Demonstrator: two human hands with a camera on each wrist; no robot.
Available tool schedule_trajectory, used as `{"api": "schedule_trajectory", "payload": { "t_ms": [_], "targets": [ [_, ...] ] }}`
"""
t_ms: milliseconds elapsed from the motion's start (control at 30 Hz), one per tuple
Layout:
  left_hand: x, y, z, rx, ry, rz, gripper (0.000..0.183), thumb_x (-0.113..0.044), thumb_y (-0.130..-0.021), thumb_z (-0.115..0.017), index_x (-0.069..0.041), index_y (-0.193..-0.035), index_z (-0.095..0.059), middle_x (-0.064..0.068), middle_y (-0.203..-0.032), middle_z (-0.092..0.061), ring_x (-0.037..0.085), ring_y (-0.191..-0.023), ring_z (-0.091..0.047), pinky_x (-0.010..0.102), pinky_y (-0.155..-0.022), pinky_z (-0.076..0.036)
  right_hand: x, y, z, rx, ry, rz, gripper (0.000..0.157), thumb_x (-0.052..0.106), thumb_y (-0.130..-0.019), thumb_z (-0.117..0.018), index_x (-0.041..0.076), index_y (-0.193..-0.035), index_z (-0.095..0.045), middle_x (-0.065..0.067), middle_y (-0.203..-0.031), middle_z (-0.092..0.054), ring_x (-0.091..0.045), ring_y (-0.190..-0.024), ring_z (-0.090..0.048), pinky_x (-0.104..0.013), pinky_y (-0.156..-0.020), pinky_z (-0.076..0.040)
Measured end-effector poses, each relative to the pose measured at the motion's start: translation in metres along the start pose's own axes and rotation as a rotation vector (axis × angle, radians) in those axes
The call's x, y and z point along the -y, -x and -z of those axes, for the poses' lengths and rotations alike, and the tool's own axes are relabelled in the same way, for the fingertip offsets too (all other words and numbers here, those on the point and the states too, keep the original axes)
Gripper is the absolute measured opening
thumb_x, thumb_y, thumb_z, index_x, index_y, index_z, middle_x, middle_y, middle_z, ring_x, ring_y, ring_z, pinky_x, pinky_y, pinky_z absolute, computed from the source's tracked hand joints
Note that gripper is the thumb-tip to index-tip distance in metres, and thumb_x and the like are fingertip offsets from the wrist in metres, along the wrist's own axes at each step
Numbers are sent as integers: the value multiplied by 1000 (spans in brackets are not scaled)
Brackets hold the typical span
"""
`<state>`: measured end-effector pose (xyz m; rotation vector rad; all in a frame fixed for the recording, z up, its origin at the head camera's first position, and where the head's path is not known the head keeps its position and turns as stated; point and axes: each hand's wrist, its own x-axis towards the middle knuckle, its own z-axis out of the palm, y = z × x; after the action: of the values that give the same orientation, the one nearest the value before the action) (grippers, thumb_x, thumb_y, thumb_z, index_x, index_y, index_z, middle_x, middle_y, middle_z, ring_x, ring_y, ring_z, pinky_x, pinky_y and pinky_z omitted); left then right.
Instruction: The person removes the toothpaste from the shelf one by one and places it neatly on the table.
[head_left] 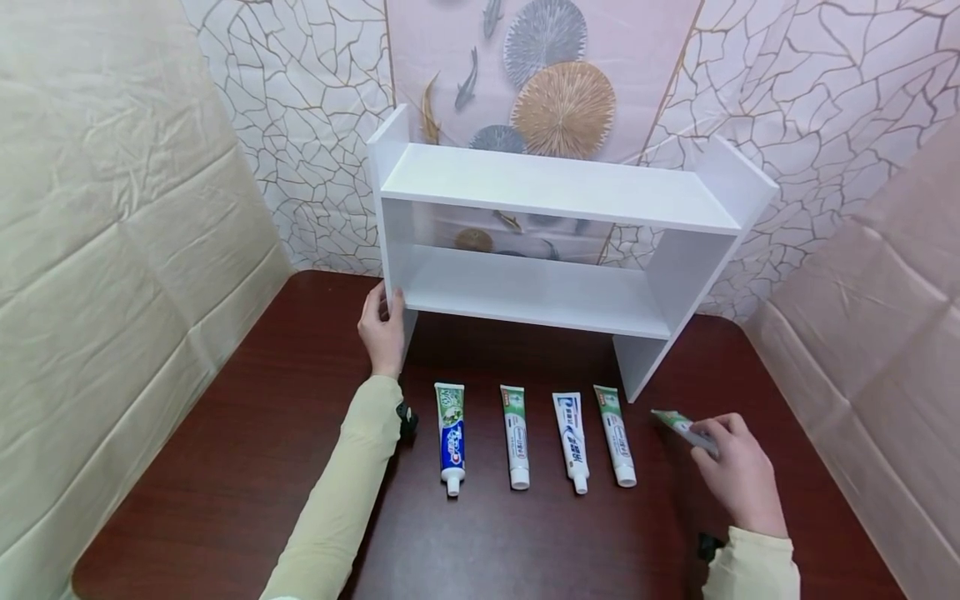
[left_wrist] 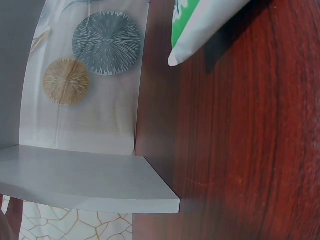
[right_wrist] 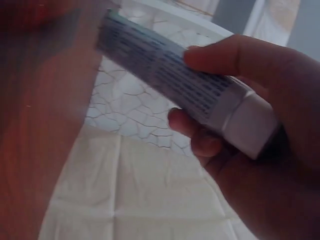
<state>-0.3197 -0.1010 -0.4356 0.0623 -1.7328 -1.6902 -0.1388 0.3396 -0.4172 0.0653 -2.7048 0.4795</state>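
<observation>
My left hand grips the left side panel of a white two-tier shelf, with the thumb near its front edge. In the left wrist view only a bit of that hand shows, beside the panel. My right hand pinches a green-and-white toothpaste tube between thumb and fingers, tilted above the table at the right. Small print covers the side of the held tube in the right wrist view; its cap end lies toward the palm.
On the dark red table lie a blue-and-green toothpaste tube, a green-and-white tube, a blue-and-white tube and another green-and-white tube, caps toward me. Cloth-covered walls stand left, right and behind the shelf.
</observation>
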Motion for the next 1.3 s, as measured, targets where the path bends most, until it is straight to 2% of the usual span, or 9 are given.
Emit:
{"api": "schedule_trajectory", "payload": {
  "t_ms": [100, 200, 467, 567, 833, 1000, 1200, 1300],
  "targets": [
    [15, -5, -1, -5, 5, -13, 37, -40, -96, -59, -17, -125, -65, 10, -120, -65, 31, -106, -64, 47, -87, -50, -6, 2, -7, 57, 6, 2, 17, -1, -77, -68, -1, -94, -69, -18, -97, -56, -31, -76, -59, -48, -64, -44],
    [14, -5, -1, -6, 8, -12, 37, -38, -96, -60, -16, -125, -65, 10, -120, -65, 34, -107, -63, 49, -88, -50, -9, 1, -11, 106, 8, -2, 20, -1, -77, -67, -2, -97, -68, -18, -98, -56, -31, -77, -58, -48, -65, -45],
    [12, -6, -1, -7, -21, -31, 39, -43, -95, -59, -18, -125, -65, 9, -119, -66, 29, -104, -64, 38, -84, -51, -17, -6, -24, 362, 32, -61, 40, 4, -80, -70, -8, -117, -60, -26, -111, -53, -38, -90, -58, -54, -74, -50],
    [12, -6, -1, -2, -24, -29, 40, -44, -95, -58, -19, -126, -65, 9, -120, -66, 27, -104, -64, 37, -84, -51, -17, -6, -26, 411, 42, -72, 44, 4, -80, -72, -10, -119, -59, -28, -114, -52, -40, -93, -58, -55, -76, -50],
    [10, -4, 0, 5, -19, -4, 39, -44, -95, -59, -20, -125, -65, 7, -119, -66, 24, -103, -64, 38, -85, -51, -21, -6, -31, 452, 55, -71, 44, 1, -80, -71, -11, -120, -58, -30, -116, -51, -42, -94, -57, -54, -76, -50],
    [9, -7, 1, -2, -33, -10, 38, -43, -95, -59, -19, -125, -65, 7, -119, -66, 24, -102, -65, 35, -84, -51, -22, -6, -36, 465, 73, -57, 45, 0, -80, -68, -13, -121, -57, -31, -117, -51, -41, -95, -57, -53, -77, -50],
    [10, -5, -2, -12, -34, -10, 38, -38, -96, -59, -16, -126, -65, 9, -119, -66, 28, -103, -64, 35, -83, -50, -21, -8, -35, 447, 103, -54, 45, 5, -81, -67, -14, -121, -58, -33, -115, -54, -44, -95, -57, -56, -80, -49],
    [9, 0, -2, -13, -17, 24, 39, -38, -97, -58, -15, -128, -64, 11, -122, -65, 30, -106, -63, 39, -85, -50, -19, -7, -35, 448, 135, -76, 46, 11, -83, -66, -14, -121, -58, -35, -116, -54, -47, -98, -56, -58, -82, -47]
  ]
}}
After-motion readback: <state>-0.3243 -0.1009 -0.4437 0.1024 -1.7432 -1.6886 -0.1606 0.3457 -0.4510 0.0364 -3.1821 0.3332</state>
